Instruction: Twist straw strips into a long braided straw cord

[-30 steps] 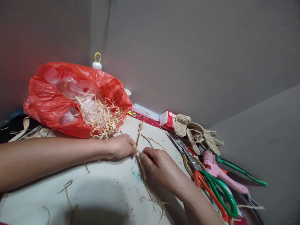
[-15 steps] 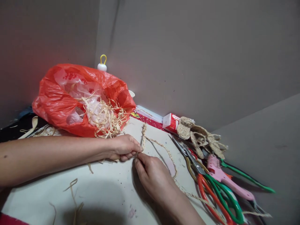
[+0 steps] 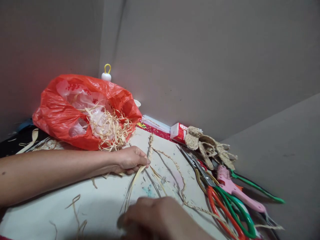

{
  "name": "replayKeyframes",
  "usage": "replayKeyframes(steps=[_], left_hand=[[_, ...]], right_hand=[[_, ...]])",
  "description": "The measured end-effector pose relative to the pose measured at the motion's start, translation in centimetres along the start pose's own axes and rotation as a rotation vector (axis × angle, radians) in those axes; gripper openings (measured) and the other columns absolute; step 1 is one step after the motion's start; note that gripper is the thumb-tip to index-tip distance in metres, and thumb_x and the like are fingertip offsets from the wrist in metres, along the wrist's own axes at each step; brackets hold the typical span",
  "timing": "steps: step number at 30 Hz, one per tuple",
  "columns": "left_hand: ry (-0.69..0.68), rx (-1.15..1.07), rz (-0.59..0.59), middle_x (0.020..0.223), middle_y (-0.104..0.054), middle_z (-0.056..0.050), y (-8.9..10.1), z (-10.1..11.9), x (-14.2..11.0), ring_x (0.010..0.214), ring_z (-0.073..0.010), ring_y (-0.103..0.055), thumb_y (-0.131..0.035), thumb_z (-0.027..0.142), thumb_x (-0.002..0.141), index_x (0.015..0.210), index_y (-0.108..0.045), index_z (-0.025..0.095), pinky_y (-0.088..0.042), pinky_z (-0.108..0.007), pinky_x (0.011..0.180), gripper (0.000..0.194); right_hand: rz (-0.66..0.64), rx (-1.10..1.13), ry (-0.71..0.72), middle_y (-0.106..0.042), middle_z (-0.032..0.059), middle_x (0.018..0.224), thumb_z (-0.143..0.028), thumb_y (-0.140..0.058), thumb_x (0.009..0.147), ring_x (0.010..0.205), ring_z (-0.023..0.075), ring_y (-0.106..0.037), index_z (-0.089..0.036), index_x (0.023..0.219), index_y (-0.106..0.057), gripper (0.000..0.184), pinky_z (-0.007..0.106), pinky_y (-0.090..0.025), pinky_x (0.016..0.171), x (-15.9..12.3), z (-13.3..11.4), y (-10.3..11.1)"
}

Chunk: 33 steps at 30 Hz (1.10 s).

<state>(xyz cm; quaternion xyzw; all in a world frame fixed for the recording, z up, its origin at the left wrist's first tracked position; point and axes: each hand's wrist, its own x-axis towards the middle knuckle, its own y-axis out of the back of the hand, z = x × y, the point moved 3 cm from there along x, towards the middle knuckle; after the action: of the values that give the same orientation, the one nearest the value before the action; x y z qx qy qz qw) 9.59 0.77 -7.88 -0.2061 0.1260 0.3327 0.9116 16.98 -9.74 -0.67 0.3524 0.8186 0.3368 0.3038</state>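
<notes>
My left hand (image 3: 132, 158) is closed in a pinch on a thin straw-coloured raffia braid (image 3: 150, 143) on the white tabletop. Loose raffia strands (image 3: 133, 185) fan out from under its fingertips towards me. Low in the view, my right hand (image 3: 158, 215) is near the ends of these strands. It is blurred and its fingertips are hidden, so I cannot see whether it holds a strand. A longer braided cord (image 3: 178, 168) curves from the top of the braid down to the right.
A red plastic bag (image 3: 60, 116) with raffia scraps (image 3: 115, 130) stands at the back left. On the right lie large scissors (image 3: 211, 186), a pink glue gun (image 3: 236, 190), woven pieces (image 3: 193, 138) and a red-and-white box (image 3: 178, 132). Loose strands (image 3: 77, 213) lie at front left.
My right hand has left the spot beside my left fingertips and moved down towards me. The loose strands now show spread out. My left hand keeps its pinch on the braid.
</notes>
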Motion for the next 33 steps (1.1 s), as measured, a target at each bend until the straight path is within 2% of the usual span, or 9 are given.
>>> replayKeyframes(steps=[3,4,5,10,13,18,23,28,33], left_hand=[[-0.023,0.015,-0.028,0.034,-0.028,0.011,0.0,0.0,-0.1,0.031,-0.0032,-0.017,-0.068,0.043,0.063,0.062,-0.050,0.017,-0.011,-0.018,0.032,0.032],[-0.033,0.025,-0.038,0.035,-0.028,0.011,0.0,0.0,-0.1,0.031,-0.0032,-0.017,-0.067,0.042,0.065,0.063,-0.050,0.017,-0.011,-0.018,0.032,0.030],[-0.043,0.034,-0.047,0.035,-0.028,0.011,0.0,0.0,-0.1,0.031,-0.0032,-0.017,-0.066,0.041,0.067,0.064,-0.050,0.017,-0.012,-0.019,0.032,0.029],[-0.116,0.096,-0.092,0.034,-0.029,0.011,-0.2,0.1,-0.1,0.030,-0.0041,-0.017,-0.059,0.037,0.073,0.064,-0.049,0.017,-0.010,-0.020,0.032,0.024],[-0.126,0.153,-0.123,0.034,-0.029,0.010,-0.3,0.1,-0.1,0.030,-0.0046,-0.017,-0.056,0.037,0.076,0.065,-0.050,0.017,-0.010,-0.022,0.033,0.023],[-0.107,0.212,-0.077,0.040,-0.029,0.011,-0.3,0.2,0.1,0.034,-0.0042,-0.018,-0.055,0.032,0.076,0.064,-0.044,0.018,-0.012,-0.020,0.037,0.021],[-0.200,0.456,-0.139,0.057,-0.045,0.005,0.1,0.9,0.2,0.050,-0.0060,-0.033,-0.048,0.028,0.080,0.071,-0.055,0.013,-0.026,-0.019,0.049,0.019],[-0.296,0.782,-0.087,0.057,-0.039,0.006,0.3,1.9,-0.3,0.054,-0.0072,-0.033,-0.045,0.023,0.081,0.068,-0.052,0.014,-0.028,-0.018,0.052,0.018],[-0.238,0.862,-0.068,0.054,-0.045,0.004,0.6,2.5,-0.4,0.051,-0.0080,-0.036,-0.048,0.024,0.077,0.070,-0.061,0.014,-0.029,-0.019,0.049,0.017]], right_hand=[[0.569,0.177,-0.219,-0.050,-0.0020,0.053,-0.036,-0.040,0.089,0.051,0.0111,-0.046,-0.019,0.061,-0.051,0.035,0.021,-0.034,0.048,-0.1,3.5,3.4],[0.710,0.189,-0.290,-0.047,-0.0026,0.051,-0.038,-0.041,0.088,0.049,0.0111,-0.044,-0.019,0.060,-0.049,0.035,0.022,-0.033,0.047,0.1,4.9,4.0],[0.728,0.227,-0.344,-0.048,-0.0021,0.052,-0.040,-0.043,0.087,0.049,0.0112,-0.043,-0.018,0.060,-0.049,0.035,0.023,-0.034,0.047,0.5,6.2,4.1],[0.382,0.748,-0.409,-0.055,0.0003,0.057,-0.050,-0.048,0.083,0.049,0.0125,-0.052,-0.017,0.072,-0.054,0.036,0.022,-0.038,0.043,3.1,9.4,1.5],[0.271,0.900,-0.403,-0.047,-0.0045,0.048,-0.053,-0.048,0.082,0.035,0.0057,-0.033,-0.017,0.064,-0.049,0.040,0.018,-0.022,0.035,3.3,9.6,0.6],[0.253,0.955,-0.356,-0.027,-0.0110,0.045,-0.051,-0.057,0.078,0.039,0.0043,-0.016,-0.019,0.058,-0.040,0.041,0.020,-0.010,0.036,2.9,10.4,0.9],[0.159,0.947,-0.370,-0.025,-0.0117,0.042,-0.049,-0.056,0.079,0.037,0.0042,-0.014,-0.016,0.063,-0.051,0.036,0.020,-0.007,0.035,2.9,10.9,1.1],[0.120,1.135,-0.312,-0.025,-0.0123,0.041,-0.044,-0.060,0.077,0.036,0.0034,-0.012,-0.018,0.059,-0.046,0.035,0.019,-0.007,0.035,3.2,10.9,0.7],[0.222,1.055,-0.367,-0.026,-0.0122,0.036,-0.040,-0.059,0.074,0.034,0.0039,-0.014,-0.017,0.059,-0.051,0.028,0.020,-0.009,0.035,3.4,10.5,0.3]])
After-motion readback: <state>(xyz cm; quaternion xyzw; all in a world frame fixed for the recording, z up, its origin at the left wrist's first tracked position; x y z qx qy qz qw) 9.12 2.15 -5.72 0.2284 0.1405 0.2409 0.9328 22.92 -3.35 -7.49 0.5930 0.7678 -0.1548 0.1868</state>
